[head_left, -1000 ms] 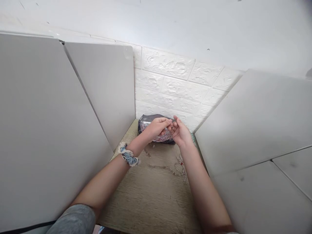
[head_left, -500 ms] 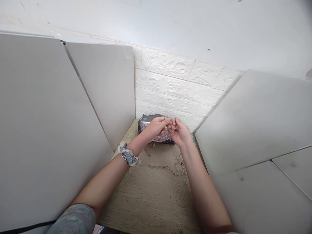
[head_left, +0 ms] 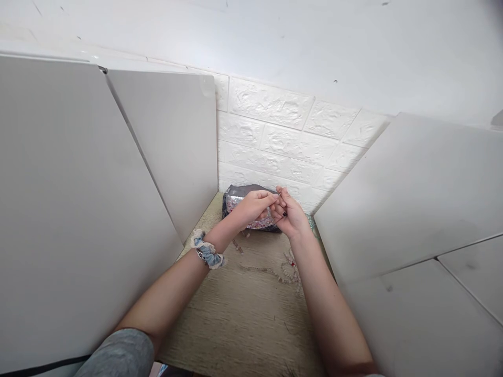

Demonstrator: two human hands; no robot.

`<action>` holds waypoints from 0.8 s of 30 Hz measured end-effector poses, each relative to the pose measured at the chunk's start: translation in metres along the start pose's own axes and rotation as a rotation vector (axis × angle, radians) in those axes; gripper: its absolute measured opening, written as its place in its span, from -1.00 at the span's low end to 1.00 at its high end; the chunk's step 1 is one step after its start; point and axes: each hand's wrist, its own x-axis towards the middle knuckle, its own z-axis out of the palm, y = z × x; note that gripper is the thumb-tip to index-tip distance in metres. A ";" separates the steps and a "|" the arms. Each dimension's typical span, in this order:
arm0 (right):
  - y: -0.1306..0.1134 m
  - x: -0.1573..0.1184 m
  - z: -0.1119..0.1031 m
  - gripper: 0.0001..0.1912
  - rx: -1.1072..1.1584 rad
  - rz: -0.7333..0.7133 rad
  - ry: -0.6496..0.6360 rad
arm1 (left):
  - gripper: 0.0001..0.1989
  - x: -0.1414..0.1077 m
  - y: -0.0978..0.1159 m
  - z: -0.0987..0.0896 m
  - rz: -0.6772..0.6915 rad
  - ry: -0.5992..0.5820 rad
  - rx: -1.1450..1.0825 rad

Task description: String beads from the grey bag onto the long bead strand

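For the fine fingertip work in hand, I judge that steady wrists and light pressure serve best, the contact being small and largely hidden. I record the left hand [head_left: 253,205] pinched at thumb and forefinger, meeting the half-curled, parted fingers of the right hand [head_left: 294,215]; what either grasps, I cannot tell. Both are before a dark grey pouch with a pink-speckled, shiny front [head_left: 236,201], while a pale beaded strand [head_left: 281,279] lies on the tan, wood-grained bench [head_left: 236,319].
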 end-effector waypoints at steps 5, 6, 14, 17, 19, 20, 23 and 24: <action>0.001 0.000 -0.001 -0.78 -0.046 -0.008 -0.012 | -0.79 -0.001 0.001 0.001 -0.008 0.026 0.010; 0.001 0.000 -0.001 -0.78 -0.054 -0.008 -0.017 | -0.79 -0.001 0.001 0.001 -0.011 0.031 0.012; 0.001 0.000 -0.001 -0.80 -0.078 -0.015 -0.015 | -0.79 -0.002 0.002 0.001 -0.025 0.040 0.023; 0.000 0.000 -0.001 -0.81 -0.082 -0.017 -0.022 | -0.79 -0.002 0.002 0.001 -0.024 0.047 0.029; 0.000 0.000 -0.001 -0.81 -0.080 -0.016 -0.027 | -0.79 -0.002 0.002 0.001 -0.020 0.055 0.028; 0.000 -0.001 -0.001 -0.81 -0.077 -0.014 -0.028 | -0.78 -0.002 0.002 0.001 -0.018 0.058 0.026; 0.001 -0.001 -0.001 -0.81 -0.061 0.003 -0.032 | -0.78 -0.001 0.001 0.000 -0.008 0.066 0.015; 0.001 -0.001 0.000 -0.81 -0.058 0.010 -0.032 | -0.78 0.000 0.000 0.000 -0.005 0.067 0.009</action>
